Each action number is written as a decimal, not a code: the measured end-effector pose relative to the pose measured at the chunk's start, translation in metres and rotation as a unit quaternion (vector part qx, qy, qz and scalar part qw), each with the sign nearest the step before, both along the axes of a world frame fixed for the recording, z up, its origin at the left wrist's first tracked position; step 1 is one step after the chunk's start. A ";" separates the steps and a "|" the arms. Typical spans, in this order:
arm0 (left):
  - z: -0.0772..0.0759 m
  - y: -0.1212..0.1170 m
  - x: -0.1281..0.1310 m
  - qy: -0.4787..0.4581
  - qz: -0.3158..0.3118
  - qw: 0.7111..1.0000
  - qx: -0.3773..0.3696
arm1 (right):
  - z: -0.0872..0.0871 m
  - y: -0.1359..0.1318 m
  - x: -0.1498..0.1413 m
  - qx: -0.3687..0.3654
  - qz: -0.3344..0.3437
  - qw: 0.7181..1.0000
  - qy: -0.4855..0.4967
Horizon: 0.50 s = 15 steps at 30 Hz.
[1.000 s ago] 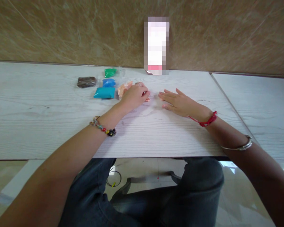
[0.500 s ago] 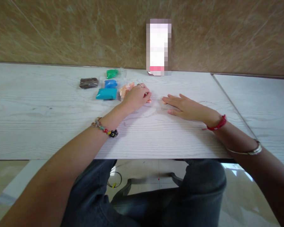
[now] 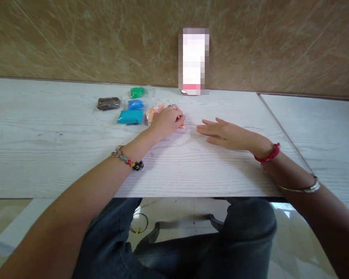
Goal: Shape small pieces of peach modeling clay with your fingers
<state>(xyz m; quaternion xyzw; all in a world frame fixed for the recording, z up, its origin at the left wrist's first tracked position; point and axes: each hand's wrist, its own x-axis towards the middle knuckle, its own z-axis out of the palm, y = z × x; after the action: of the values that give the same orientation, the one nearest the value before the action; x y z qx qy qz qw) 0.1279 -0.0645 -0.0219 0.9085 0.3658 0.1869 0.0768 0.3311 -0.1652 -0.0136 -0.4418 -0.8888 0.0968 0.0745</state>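
My left hand (image 3: 168,121) rests on the white wooden table (image 3: 46,155) with its fingers curled over a small orange piece of clay (image 3: 182,125). Just behind that hand lies an orange clay packet (image 3: 152,111), partly hidden by it. My right hand (image 3: 222,132) lies flat on the table to the right, fingers stretched out toward the left hand, holding nothing. Further left lie a teal clay packet (image 3: 130,116), a blue one (image 3: 135,104), a green one (image 3: 137,92) and a brown one (image 3: 108,103).
A blurred-out upright object (image 3: 193,62) stands against the brown marbled wall at the table's back edge. A second white tabletop (image 3: 317,124) adjoins on the right with a seam between. My knees in dark trousers show below the front edge.
My right hand has slid on the table, first back to the right, then a little left again. The left hand has stayed on the orange clay.
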 end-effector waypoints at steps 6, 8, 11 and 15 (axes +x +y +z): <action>0.001 0.000 0.001 0.002 -0.001 1.000 -0.001 | -0.001 0.007 -0.015 0.051 -0.065 0.996 -0.027; 0.001 -0.001 0.000 0.006 0.000 1.000 -0.003 | -0.001 0.006 -0.007 0.042 -0.084 0.995 -0.018; 0.002 -0.002 0.000 0.015 0.001 1.000 -0.004 | -0.002 0.004 0.009 0.018 -0.063 0.997 0.029; 0.002 -0.002 0.000 0.012 0.003 1.000 -0.001 | -0.006 0.007 0.012 0.027 -0.075 0.991 0.112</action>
<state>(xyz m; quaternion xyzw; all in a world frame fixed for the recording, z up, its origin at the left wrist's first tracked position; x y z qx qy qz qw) 0.1274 -0.0664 -0.0201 0.9095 0.3697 0.1755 0.0728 0.3427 -0.1579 -0.0196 -0.4911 -0.8417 0.1158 0.1925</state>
